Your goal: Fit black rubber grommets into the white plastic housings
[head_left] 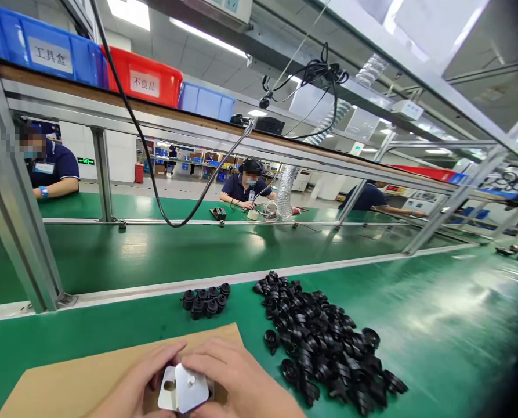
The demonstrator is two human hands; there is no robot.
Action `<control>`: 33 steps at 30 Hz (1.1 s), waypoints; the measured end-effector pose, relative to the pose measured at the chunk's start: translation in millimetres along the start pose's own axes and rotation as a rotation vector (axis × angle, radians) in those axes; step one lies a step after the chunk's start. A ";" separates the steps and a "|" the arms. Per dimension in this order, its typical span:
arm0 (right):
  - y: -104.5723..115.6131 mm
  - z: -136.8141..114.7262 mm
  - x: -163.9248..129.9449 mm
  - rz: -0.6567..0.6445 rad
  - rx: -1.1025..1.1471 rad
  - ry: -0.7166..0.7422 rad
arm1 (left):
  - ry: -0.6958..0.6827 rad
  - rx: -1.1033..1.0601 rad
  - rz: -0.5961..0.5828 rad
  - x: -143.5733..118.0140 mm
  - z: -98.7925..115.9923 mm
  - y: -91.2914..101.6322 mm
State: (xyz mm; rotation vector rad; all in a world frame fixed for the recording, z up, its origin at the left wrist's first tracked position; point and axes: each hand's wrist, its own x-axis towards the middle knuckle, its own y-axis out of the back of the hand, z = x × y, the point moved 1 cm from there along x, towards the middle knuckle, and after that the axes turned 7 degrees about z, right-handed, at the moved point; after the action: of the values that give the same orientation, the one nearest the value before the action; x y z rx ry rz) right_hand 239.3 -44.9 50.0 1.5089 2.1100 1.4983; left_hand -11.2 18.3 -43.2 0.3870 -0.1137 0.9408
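Both hands, left hand and right hand, pinch closed on small white plastic plate over cardboard sheet; looks light, stiff, smooth, best held by edges; black parts pile just right

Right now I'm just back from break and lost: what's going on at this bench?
A person's left hand and right hand hold a small white plate together over a sheet of brown card on the green worktop. A big heap of black parts lies to the right; a small cluster sits ahead. Other people sit across the belt.
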 end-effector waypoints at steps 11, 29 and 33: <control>-8.2 8.9 -0.2 0.049 -0.092 0.024 | 0.082 0.150 -0.057 2.3 29.2 4.4; 4.8 2.4 13.4 0.032 0.239 0.107 | 0.115 0.136 -0.074 -0.3 11.0 3.1; 2.3 7.8 12.1 0.061 0.182 0.142 | 0.097 0.101 -0.065 -0.8 2.8 1.7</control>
State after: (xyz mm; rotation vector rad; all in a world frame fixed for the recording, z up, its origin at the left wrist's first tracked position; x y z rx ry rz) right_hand 239.7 -30.6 52.7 1.5827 2.3597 1.5112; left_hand -12.9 17.6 -40.4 0.4355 0.0345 0.9016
